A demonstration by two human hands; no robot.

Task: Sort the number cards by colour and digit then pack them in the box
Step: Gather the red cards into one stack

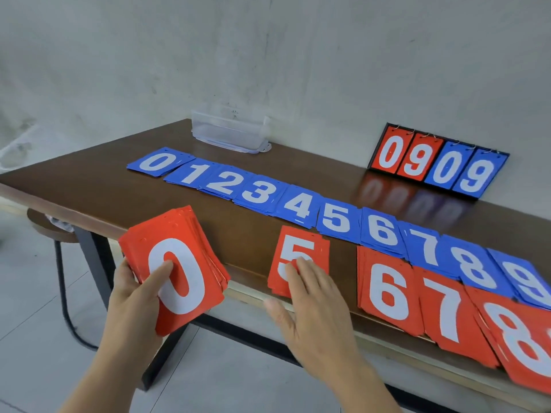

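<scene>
My left hand (135,296) grips a thick stack of red cards (190,263) with a 0 on top, held off the table's front edge, thumb on the digit. My right hand (313,302) lies flat with straight fingers on the red 5 pile (298,248) near the front edge. Red piles 6 (387,290), 7 (447,311) and 8 (521,341) lie to its right. Behind them runs a row of blue piles, from 0 (156,160) at the left to 9 (527,278) at the right. The clear plastic box (229,129) stands at the back.
A scoreboard stand (438,162) showing 0 9 0 9 leans at the back right by the wall. The brown table (89,186) has bare wood at its left part. A round stool (44,225) stands under the table's left end.
</scene>
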